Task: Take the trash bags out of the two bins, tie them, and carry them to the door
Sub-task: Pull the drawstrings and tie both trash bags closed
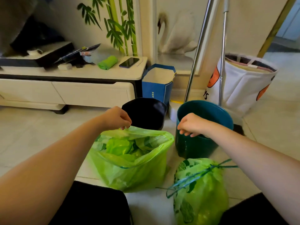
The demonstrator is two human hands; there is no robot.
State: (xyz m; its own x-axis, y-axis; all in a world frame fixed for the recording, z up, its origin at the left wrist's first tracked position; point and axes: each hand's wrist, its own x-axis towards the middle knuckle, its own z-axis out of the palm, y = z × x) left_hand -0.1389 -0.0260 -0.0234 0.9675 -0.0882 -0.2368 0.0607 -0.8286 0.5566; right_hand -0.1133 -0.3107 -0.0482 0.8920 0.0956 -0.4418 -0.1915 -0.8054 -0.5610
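An open green trash bag (129, 168) full of green waste stands on the floor in front of me. My left hand (116, 118) pinches its far rim at the top left. My right hand (191, 125) hovers just right of the bag's rim, in front of the teal bin (206, 143), fingers loosely curled with nothing visible in them. A second green bag (201, 190), drawn closed with a teal drawstring, lies at the lower right. The black bin (144, 112) stands behind the open bag. Both bins look to have no bag in them.
A blue paper bag (157, 85) and a low TV cabinet (73, 90) with a phone (129, 62) stand behind the bins. Two metal mop poles (194, 57) lean by the wall, beside a white fabric basket (240, 85). A doorway (285, 34) opens at the upper right.
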